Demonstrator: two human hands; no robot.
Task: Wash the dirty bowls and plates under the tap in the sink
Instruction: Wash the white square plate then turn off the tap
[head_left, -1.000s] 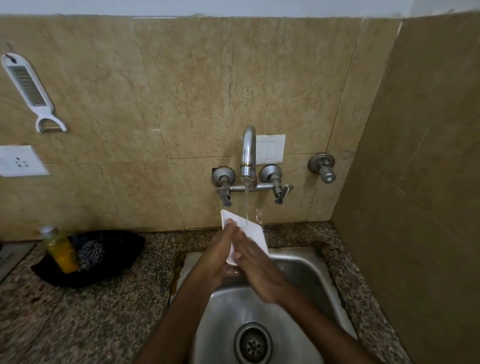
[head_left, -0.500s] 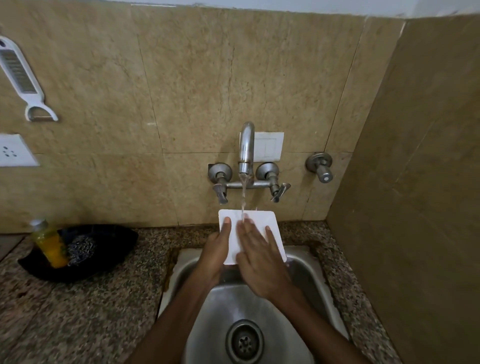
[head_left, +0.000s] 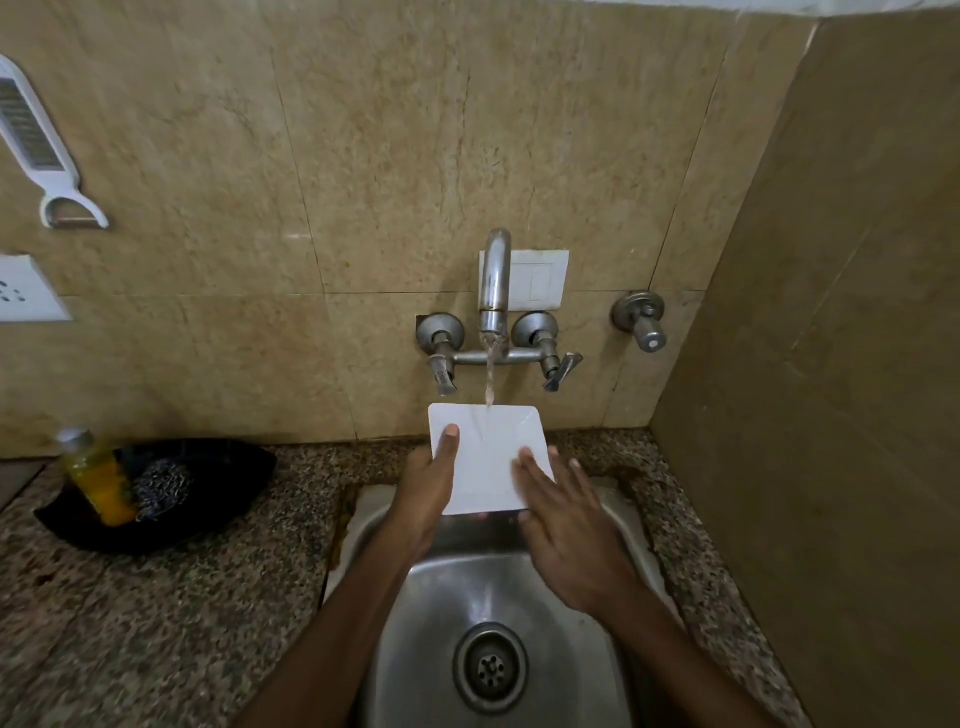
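Note:
A square white plate (head_left: 485, 457) is held flat above the steel sink (head_left: 498, 597), under the tap (head_left: 493, 280). Water runs from the spout onto the plate's far edge. My left hand (head_left: 428, 488) grips the plate's left side, thumb on top. My right hand (head_left: 566, 525) lies flat with spread fingers on the plate's right edge, palm down. The drain (head_left: 490, 666) shows below, between my forearms.
A black dish (head_left: 208, 488) on the granite counter at left holds a yellow soap bottle (head_left: 101, 480) and a steel scrubber (head_left: 161, 486). A white peeler (head_left: 39, 150) hangs on the wall. A side wall (head_left: 831, 415) stands close on the right.
The plate has turned from tilted on edge to lying flat and facing up. My right hand has slid from the plate's middle to its right edge.

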